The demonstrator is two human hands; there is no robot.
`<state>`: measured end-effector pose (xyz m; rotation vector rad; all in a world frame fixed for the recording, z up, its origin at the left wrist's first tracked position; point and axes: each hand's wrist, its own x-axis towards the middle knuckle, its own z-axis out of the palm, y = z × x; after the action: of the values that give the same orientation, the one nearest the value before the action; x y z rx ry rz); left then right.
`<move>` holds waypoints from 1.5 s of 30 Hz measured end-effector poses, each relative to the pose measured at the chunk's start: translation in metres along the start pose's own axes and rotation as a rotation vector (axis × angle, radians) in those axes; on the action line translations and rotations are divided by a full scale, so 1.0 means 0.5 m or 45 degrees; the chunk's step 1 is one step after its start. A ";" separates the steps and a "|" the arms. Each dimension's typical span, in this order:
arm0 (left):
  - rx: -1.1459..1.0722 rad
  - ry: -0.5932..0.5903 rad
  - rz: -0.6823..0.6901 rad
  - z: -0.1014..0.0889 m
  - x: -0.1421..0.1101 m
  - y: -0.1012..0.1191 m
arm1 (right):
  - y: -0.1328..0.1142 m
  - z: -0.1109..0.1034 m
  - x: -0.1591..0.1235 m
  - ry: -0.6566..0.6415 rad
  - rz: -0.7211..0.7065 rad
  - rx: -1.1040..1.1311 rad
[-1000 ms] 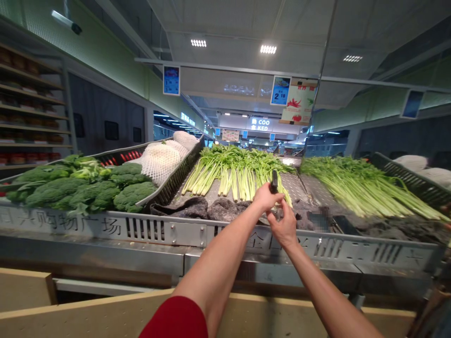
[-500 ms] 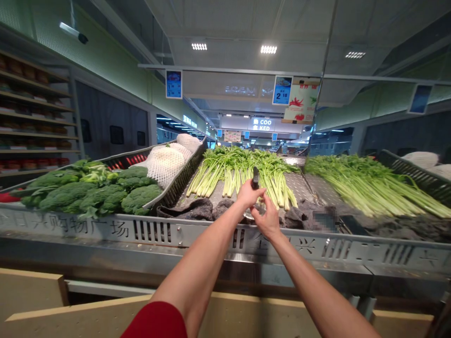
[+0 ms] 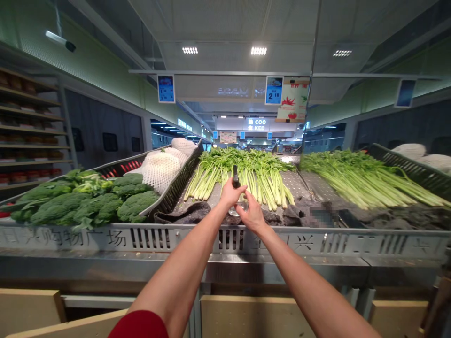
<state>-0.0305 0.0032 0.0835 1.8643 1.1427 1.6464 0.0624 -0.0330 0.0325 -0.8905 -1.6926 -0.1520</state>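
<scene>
My left hand is wrapped round what looks like a spray bottle, with its black head sticking up past the fingers. Part of a clear rounded body shows below the wrist. My right hand is curled against the bottle from the right, its thumb and fingertips meeting the left hand. Both hands are above the front of a display bed, before a row of celery with leaves to the back and pale stalks towards me. A dark crumpled cloth lies under the stalk ends.
Broccoli fills the left bed, with net-wrapped white produce behind it. A dark slatted crate wall divides the beds. A grey slatted rail runs along the front. At right, a mirror reflects the celery. Price signs hang overhead.
Both hands have moved a little to the left across the celery with the spray bottle still between them. The camera view has also shifted slightly.
</scene>
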 end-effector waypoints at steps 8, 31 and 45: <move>0.050 0.052 0.040 -0.013 0.020 -0.007 | 0.000 0.019 0.020 -0.039 -0.011 0.059; 0.110 0.157 0.005 -0.065 0.043 0.000 | -0.019 0.055 0.042 -0.049 -0.023 0.146; 0.041 0.184 -0.041 -0.058 0.033 0.013 | -0.016 0.053 0.042 -0.076 0.025 0.152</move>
<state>-0.0565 0.0061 0.1049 1.7602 1.2574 1.7789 0.0358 -0.0147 0.0448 -0.8293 -1.7289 -0.0110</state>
